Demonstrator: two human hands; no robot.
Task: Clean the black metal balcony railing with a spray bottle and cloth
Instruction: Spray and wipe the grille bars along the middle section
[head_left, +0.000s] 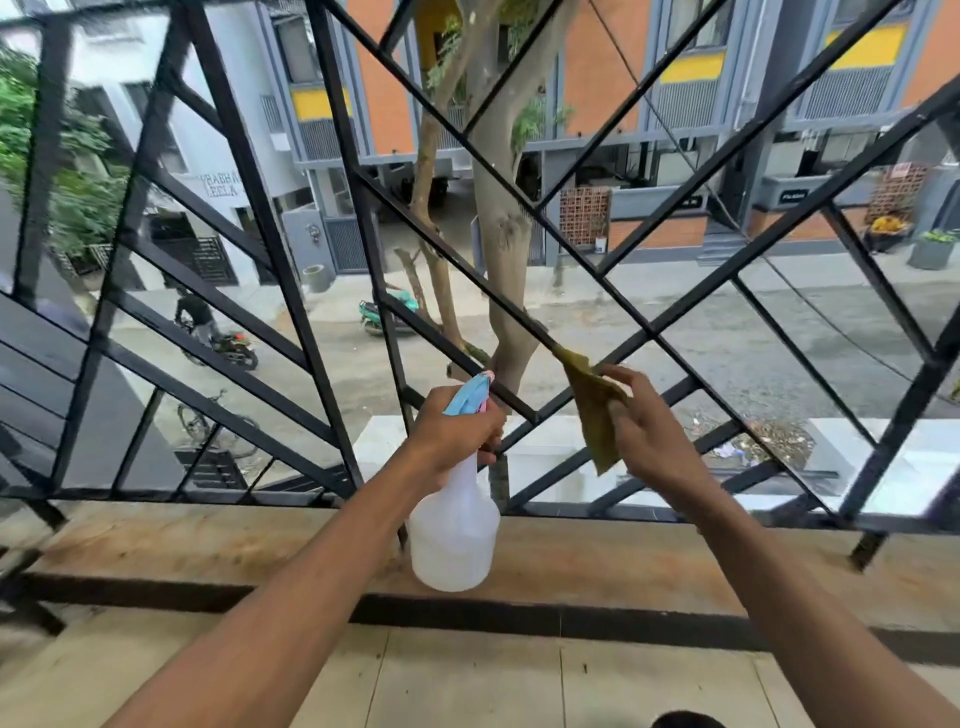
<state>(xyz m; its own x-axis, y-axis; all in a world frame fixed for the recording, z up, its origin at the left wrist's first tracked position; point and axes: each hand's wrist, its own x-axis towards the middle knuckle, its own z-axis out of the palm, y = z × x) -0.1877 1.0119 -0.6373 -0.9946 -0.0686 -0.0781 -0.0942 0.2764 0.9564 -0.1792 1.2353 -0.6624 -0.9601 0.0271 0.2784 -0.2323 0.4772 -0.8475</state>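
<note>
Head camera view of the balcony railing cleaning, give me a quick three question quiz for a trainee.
1. True or false: the left hand grips the spray bottle.
2. The olive cloth in the right hand meets what? A) tiled ledge B) a diagonal bar of the railing C) the bottle
3. What colour is the bottle's spray head?

Key: 1 true; 2 B; 3 blue, with some pink.
</note>
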